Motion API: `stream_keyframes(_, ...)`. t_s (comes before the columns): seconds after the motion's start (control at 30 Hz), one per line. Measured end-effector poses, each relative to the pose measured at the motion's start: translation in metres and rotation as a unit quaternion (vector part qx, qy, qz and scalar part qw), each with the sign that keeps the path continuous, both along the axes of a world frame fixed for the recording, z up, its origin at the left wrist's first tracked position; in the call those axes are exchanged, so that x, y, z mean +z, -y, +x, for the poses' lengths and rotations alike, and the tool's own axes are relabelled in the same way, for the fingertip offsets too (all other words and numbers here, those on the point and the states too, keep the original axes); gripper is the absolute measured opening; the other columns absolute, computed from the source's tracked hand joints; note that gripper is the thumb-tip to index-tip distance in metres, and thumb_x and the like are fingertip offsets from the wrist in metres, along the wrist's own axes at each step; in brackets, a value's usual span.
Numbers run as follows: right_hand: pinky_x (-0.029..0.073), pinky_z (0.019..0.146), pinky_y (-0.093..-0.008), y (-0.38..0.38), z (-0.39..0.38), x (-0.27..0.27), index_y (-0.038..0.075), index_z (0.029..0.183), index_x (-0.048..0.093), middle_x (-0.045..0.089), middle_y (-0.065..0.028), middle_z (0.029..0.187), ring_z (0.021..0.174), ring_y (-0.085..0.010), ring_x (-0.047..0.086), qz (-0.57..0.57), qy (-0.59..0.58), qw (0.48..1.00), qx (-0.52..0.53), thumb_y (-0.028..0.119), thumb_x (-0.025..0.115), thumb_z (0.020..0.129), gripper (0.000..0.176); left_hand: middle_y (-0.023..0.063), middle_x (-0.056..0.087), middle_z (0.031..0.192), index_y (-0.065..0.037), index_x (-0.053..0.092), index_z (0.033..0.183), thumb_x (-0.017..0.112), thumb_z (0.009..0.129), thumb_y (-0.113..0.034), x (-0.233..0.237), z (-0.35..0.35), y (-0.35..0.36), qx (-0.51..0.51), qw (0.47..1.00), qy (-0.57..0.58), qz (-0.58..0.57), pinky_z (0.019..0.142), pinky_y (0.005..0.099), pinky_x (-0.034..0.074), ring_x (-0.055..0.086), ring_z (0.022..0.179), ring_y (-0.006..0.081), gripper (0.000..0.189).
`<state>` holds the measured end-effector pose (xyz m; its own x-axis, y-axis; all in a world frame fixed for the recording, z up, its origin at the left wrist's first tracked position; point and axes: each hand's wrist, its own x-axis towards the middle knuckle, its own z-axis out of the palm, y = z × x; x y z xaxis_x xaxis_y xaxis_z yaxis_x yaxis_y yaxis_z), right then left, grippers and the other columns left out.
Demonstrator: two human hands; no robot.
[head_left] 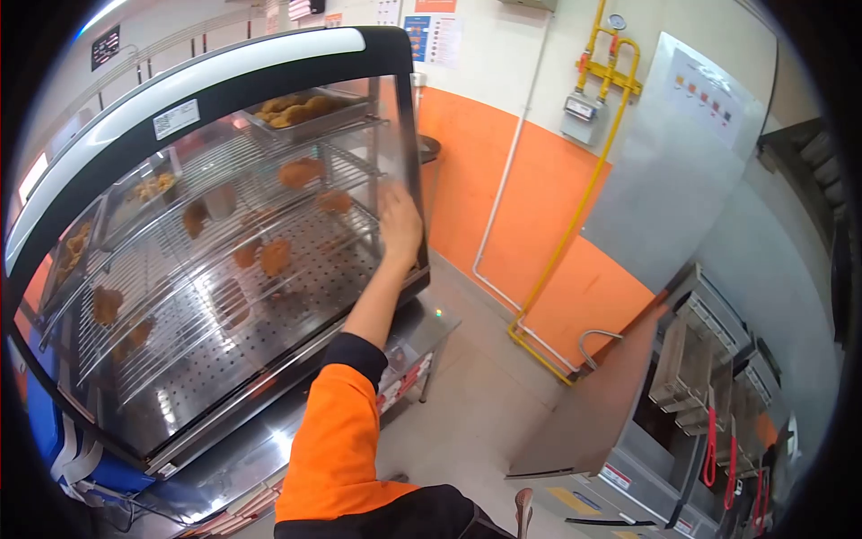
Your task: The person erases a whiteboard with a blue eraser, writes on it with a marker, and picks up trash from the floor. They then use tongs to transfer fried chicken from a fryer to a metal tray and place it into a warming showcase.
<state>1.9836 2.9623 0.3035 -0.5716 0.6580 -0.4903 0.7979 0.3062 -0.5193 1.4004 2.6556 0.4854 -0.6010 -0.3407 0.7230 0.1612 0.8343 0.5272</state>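
Observation:
My left hand [400, 223], at the end of an orange sleeve with a black cuff, reaches up to the right end of a heated display cabinet [278, 355]. Its slightly blurred fingers are stretched out against the glass [388, 108], close to the black frame [409, 135]. Behind the glass, brown fried pieces [276, 257] are scattered on wire racks [180, 278]. Higher up, a metal tray [310, 128] holds more golden fried pieces [296, 110]. My right hand is out of view.
The cabinet stands on a steel counter [269, 445]. Across the floor [458, 395] to the right are fryers [620, 467] with wire baskets [691, 359] and red handles [709, 449]. Yellow gas pipes [579, 216] run down the orange wall. A slim brown thing [523, 510] shows at the bottom edge.

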Motion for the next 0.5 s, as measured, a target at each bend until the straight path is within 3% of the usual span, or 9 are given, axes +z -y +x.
stream_keyframes(0.03, 0.037, 0.048, -0.0295, -0.001, 0.003, 0.001, 0.003, 0.095, 0.054, 0.055, -0.0066, 0.073, 0.055, -0.0140, 0.045, -0.004, -0.001, 1.000, -0.006, 0.035, 0.061, 0.087, 0.033, 0.0247, 0.061, 0.087, 0.006, 0.034, 0.117, 0.052, 0.087, -0.014, 0.002, -0.006, 0.001, 0.036, 0.999, -0.028, -0.023, 0.054, 0.0470, 0.051, 0.060, 0.067, 0.0440, 0.040)
stream_keyframes(0.07, 0.037, 0.048, -0.0294, -0.003, 0.004, 0.002, 0.003, 0.096, 0.054, 0.055, -0.0066, 0.073, 0.055, -0.0141, 0.045, -0.006, -0.004, 1.000, -0.012, 0.035, 0.061, 0.087, 0.033, 0.0204, 0.060, 0.081, 0.002, 0.042, 0.101, 0.047, 0.086, -0.008, 0.012, -0.008, 0.002, 0.039, 0.999, 0.037, 0.003, 0.056, 0.0443, 0.053, 0.063, 0.070, 0.0373, 0.019)
stream_keyframes(0.13, 0.037, 0.048, -0.0293, -0.003, 0.001, 0.004, 0.003, 0.096, 0.055, 0.056, -0.0066, 0.074, 0.055, -0.0143, 0.045, -0.018, -0.015, 1.000, -0.015, 0.034, 0.061, 0.087, 0.033, 0.0193, 0.062, 0.071, 0.002, 0.042, 0.099, 0.051, 0.084, -0.010, 0.022, -0.009, 0.006, 0.068, 0.992, 0.101, -0.031, 0.052, 0.0433, 0.053, 0.064, 0.063, 0.0366, 0.021)
stream_keyframes(0.2, 0.037, 0.048, -0.0291, 0.000, -0.010, 0.007, 0.003, 0.097, 0.055, 0.056, -0.0067, 0.074, 0.055, -0.0145, 0.046, -0.032, -0.031, 0.999, -0.007, 0.034, 0.061, 0.087, 0.033, 0.0246, 0.062, 0.070, 0.003, 0.039, 0.101, 0.053, 0.081, -0.013, 0.020, -0.008, 0.011, 0.048, 0.995, 0.087, -0.032, 0.059, 0.0480, 0.053, 0.063, 0.067, 0.0410, 0.029)
stream_keyframes(0.4, 0.037, 0.048, -0.0286, 0.019, -0.084, 0.015, 0.003, 0.100, 0.057, 0.058, -0.0068, 0.075, 0.056, -0.0152, 0.047, -0.099, -0.120, 0.984, 0.083, 0.033, 0.060, 0.087, 0.033, 0.0256, 0.060, 0.067, -0.002, 0.041, 0.097, 0.053, 0.083, -0.017, 0.012, 0.045, 0.055, 0.064, 0.992, 0.090, -0.053, 0.055, 0.0505, 0.050, 0.061, 0.064, 0.0444, 0.024)
stream_keyframes(0.47, 0.037, 0.037, -0.0263, 0.035, -0.135, 0.024, 0.001, 0.102, 0.047, 0.051, -0.0038, 0.059, 0.043, -0.0117, 0.052, -0.129, -0.124, 0.976, 0.123, 0.026, 0.060, 0.086, 0.032, 0.0240, 0.060, 0.063, -0.004, 0.042, 0.097, 0.053, 0.083, -0.014, 0.014, 0.077, 0.072, 0.101, 0.988, 0.101, -0.057, 0.053, 0.0486, 0.051, 0.061, 0.061, 0.0429, 0.021)
stream_keyframes(0.5, 0.036, 0.036, -0.0241, 0.042, -0.158, 0.035, 0.002, 0.105, 0.046, 0.050, -0.0032, 0.061, 0.042, -0.0100, 0.049, -0.135, -0.158, 0.964, 0.165, 0.025, 0.060, 0.087, 0.032, 0.0236, 0.060, 0.063, -0.005, 0.042, 0.097, 0.053, 0.084, -0.014, 0.014, 0.094, 0.081, 0.105, 0.988, 0.106, -0.048, 0.052, 0.0486, 0.050, 0.061, 0.060, 0.0429, 0.020)
